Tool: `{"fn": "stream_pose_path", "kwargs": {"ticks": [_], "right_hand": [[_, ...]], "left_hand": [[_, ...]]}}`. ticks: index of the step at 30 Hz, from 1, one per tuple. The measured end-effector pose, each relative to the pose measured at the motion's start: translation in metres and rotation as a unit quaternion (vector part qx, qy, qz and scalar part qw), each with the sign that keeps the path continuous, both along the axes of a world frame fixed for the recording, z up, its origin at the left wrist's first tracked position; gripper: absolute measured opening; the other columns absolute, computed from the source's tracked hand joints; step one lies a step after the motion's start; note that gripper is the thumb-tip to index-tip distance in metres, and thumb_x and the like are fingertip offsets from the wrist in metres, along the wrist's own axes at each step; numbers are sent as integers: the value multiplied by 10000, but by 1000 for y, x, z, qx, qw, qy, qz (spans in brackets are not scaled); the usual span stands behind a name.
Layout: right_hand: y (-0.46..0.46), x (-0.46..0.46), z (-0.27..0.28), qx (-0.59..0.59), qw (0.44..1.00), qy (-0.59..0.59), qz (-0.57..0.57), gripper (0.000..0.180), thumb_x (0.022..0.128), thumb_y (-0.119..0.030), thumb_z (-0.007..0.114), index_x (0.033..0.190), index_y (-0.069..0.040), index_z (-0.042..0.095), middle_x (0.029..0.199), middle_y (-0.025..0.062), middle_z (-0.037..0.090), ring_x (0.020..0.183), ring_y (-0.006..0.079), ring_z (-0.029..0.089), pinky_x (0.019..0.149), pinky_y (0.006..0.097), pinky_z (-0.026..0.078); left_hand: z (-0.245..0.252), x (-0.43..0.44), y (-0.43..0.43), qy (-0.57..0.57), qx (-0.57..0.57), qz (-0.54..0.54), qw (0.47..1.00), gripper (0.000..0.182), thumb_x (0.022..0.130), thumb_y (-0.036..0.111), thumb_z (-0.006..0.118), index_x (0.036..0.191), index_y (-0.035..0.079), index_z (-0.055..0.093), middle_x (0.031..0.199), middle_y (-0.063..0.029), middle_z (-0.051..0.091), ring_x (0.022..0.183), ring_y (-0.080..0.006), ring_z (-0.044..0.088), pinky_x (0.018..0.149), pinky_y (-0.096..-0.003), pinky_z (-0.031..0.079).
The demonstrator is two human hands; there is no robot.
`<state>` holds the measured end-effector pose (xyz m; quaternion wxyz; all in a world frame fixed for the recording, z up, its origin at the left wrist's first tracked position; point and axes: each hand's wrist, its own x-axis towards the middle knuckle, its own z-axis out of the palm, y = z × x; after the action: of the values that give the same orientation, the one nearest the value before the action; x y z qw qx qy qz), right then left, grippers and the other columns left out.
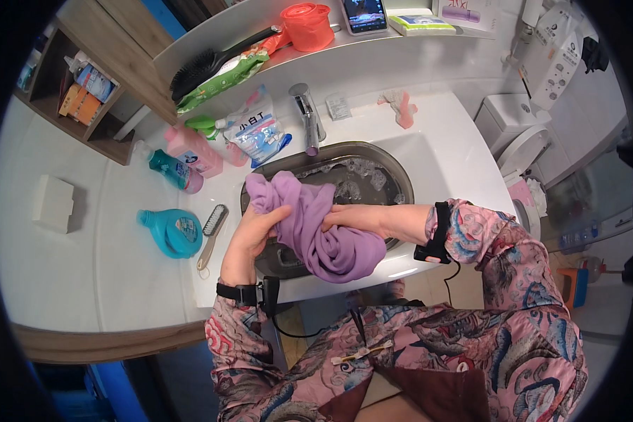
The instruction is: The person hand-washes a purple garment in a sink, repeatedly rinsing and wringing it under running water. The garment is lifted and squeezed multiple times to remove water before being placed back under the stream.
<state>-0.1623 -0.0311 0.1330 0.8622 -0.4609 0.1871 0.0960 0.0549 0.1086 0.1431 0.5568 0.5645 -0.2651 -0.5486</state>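
A bunched, twisted purple cloth (316, 227) hangs over a dark translucent basin (407, 176) of sudsy water set in the white sink. My left hand (256, 227) grips the cloth's left side, thumb on top and the other fingers partly hidden. From the right, my right hand (356, 219) has its fingers pressed into the folds near the middle. The cloth's lower end bulges over the basin's near rim. A chrome faucet (307, 118) stands behind the basin.
Left of the basin are a scrub brush (212, 237), a blue detergent bottle (174, 232), a teal bottle (174, 171) and a pink bottle (192, 150). Behind stands a detergent pouch (256, 129). A shelf above holds a hairbrush (211, 66) and a phone (365, 16). A toilet (511, 118) is at right.
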Motion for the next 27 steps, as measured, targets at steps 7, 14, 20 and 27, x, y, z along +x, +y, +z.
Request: {"fn": "stream_pose_path", "kwargs": {"ticks": [7, 14, 20, 27], "right_hand": [[-8, 13, -5, -285, 957, 28, 34, 824, 836, -265, 718, 1528, -55, 323, 1322, 150, 602, 1189, 224, 602, 1030, 334, 472], [-16, 13, 17, -524, 837, 119, 106, 1094, 724, -513, 723, 1552, -40, 187, 1279, 280, 616, 1182, 380, 612, 1025, 392, 475], [-8, 23, 21, -597, 784, 119, 120, 999, 738, -501, 712, 1535, -86, 275, 1253, 251, 640, 1161, 396, 619, 1003, 422, 493], [-21, 23, 6, -630, 775, 25, 50, 870, 799, -460, 716, 1494, -62, 378, 1210, 236, 659, 1150, 366, 632, 977, 422, 513]], "left_hand": [[7, -17, -32, -337, -24, -11, 941, 933, 605, 191, 961, 1361, -14, 455, 1286, -109, 587, 1190, -203, 569, 1026, -346, 456], [21, -18, -23, -162, 27, -19, 986, 817, 676, 214, 918, 1346, 3, 502, 1212, -84, 622, 1096, -204, 610, 943, -336, 506], [-4, -27, -43, -510, -8, 61, 858, 844, 601, 379, 942, 1271, 22, 574, 1207, -170, 630, 1096, -256, 633, 940, -351, 510], [-27, -7, -42, -236, -51, 171, 955, 631, 695, 164, 857, 1243, -23, 606, 1115, -130, 692, 1005, -216, 673, 894, -331, 528]]}}
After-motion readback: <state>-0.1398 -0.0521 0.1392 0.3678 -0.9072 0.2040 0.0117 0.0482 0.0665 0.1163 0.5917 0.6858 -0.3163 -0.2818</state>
